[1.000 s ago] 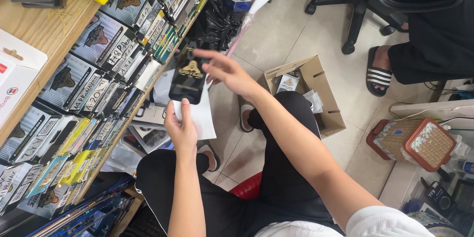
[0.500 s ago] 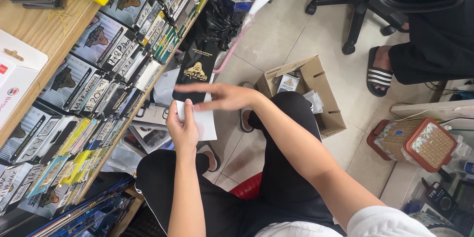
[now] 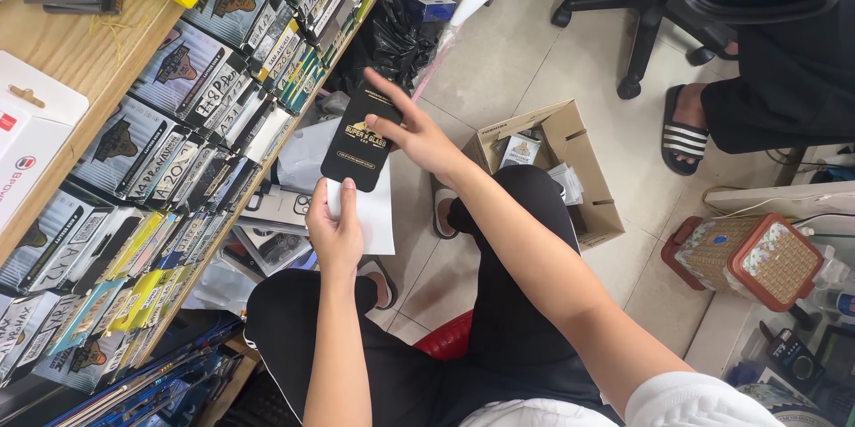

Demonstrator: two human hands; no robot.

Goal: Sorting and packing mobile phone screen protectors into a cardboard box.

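Observation:
My left hand (image 3: 335, 229) grips a white sleeve (image 3: 372, 213) from below, thumb pressed on its front. My right hand (image 3: 411, 131) pinches the upper right edge of a flat black packet with gold print (image 3: 358, 140), which sticks out of the top of the white sleeve. Both hands are over my lap, in front of a shelf rack (image 3: 169, 160) packed with similar flat black and coloured packets standing on edge.
An open cardboard box (image 3: 570, 169) with small packets sits on the tiled floor by my knee. Another person's sandalled foot (image 3: 684, 131) and an office chair base (image 3: 637, 35) are at the upper right. A woven basket (image 3: 757, 260) stands at the right. A wooden desk (image 3: 71, 44) lies upper left.
My right hand first lay flat across the black packet, then shifted up to pinch its upper edge. The packet now stands higher out of the white sleeve.

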